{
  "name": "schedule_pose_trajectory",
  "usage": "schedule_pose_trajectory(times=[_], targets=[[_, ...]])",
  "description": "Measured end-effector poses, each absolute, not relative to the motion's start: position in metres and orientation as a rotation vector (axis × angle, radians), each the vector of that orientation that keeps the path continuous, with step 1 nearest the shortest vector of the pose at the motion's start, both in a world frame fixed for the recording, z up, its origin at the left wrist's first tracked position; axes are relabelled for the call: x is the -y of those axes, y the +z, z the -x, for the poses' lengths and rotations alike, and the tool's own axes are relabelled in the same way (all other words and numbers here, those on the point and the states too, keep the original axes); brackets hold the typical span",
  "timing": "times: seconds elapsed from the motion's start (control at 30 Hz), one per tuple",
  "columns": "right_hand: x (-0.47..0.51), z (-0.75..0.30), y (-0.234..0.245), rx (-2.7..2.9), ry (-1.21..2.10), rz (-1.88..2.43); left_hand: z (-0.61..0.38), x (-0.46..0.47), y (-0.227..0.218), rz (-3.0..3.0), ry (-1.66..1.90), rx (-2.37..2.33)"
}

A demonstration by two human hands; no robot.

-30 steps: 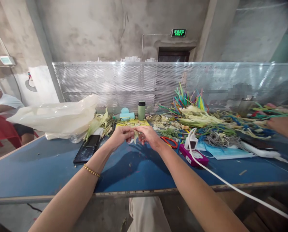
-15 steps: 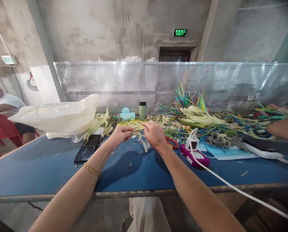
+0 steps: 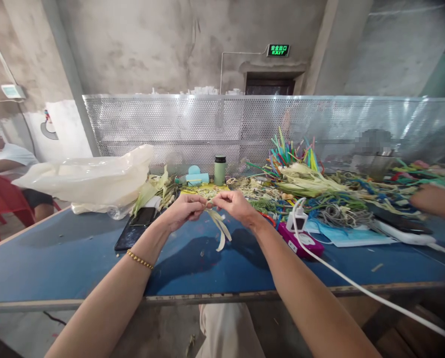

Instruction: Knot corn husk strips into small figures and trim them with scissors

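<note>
My left hand (image 3: 188, 208) is closed in a pinch on pale corn husk strips (image 3: 221, 228). Close beside it, my right hand (image 3: 235, 205) pinches the same husk at its upper end, thumb and forefinger together. The loose ends of the strips hang down between the hands, over the blue tabletop (image 3: 192, 273). What lies right between the fingertips is too small to make out. Behind the hands, husk scraps (image 3: 252, 186) are scattered over the table.
A pale plastic bag (image 3: 91, 179) and a phone (image 3: 127, 237) lie left. At the back stands a green bottle (image 3: 220, 170). On the right are a husk bundle (image 3: 310, 180), a purple power strip (image 3: 300, 241) with a white cable, and a co-worker's arm (image 3: 437, 205).
My right hand has come down and left, close to my left hand. The husk strips now hang lower and show more fully. The co-worker's arm on the right has shifted slightly.
</note>
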State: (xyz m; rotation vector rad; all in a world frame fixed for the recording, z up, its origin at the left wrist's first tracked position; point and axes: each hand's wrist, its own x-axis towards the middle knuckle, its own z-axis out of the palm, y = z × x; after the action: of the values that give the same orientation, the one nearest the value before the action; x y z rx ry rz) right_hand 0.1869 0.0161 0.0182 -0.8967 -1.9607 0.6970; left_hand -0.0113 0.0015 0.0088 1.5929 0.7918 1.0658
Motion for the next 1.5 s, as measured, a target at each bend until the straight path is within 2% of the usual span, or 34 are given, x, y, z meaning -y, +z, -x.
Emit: schedule_pose_trajectory(times=[0.27, 0.53, 0.63, 0.73, 0.8, 0.9, 0.97, 1.2, 1.5], targets=[[-0.016, -0.194, 0.021, 1.858, 0.859, 0.891, 0.011, -0.006, 0.004, -1.943, 1.005, -1.044], [-0.017, -0.192, 0.02, 1.874, 0.759, 0.881, 0.003, -0.002, -0.003, -1.99, 0.774, -1.11], [-0.014, -0.184, 0.018, 1.948, 0.639, 0.849, -0.004, -0.003, -0.009, -1.905, 0.813, -1.16], [-0.004, -0.174, 0.017, 2.036, 0.564, 0.818, -0.012, -0.009, -0.017, -1.733, 1.029, -1.185], [0.007, -0.17, 0.019, 2.142, 0.681, 0.753, -0.015, -0.012, -0.019, -1.549, 1.213, -1.15], [0.021, -0.17, 0.024, 2.382, 1.156, 0.599, -0.014, -0.015, -0.017, -1.233, 1.356, -1.002], [0.021, -0.172, 0.025, 2.393, 1.355, 0.616, -0.012, -0.016, -0.014, -1.112, 1.395, -0.875], [-0.014, -0.181, 0.019, 1.694, 0.779, 0.867, -0.007, -0.021, -0.013, -1.18, 1.471, -0.702], [-0.02, -0.178, 0.015, 1.679, 0.582, 0.879, -0.019, -0.02, -0.022, -1.434, 1.44, -0.824]])
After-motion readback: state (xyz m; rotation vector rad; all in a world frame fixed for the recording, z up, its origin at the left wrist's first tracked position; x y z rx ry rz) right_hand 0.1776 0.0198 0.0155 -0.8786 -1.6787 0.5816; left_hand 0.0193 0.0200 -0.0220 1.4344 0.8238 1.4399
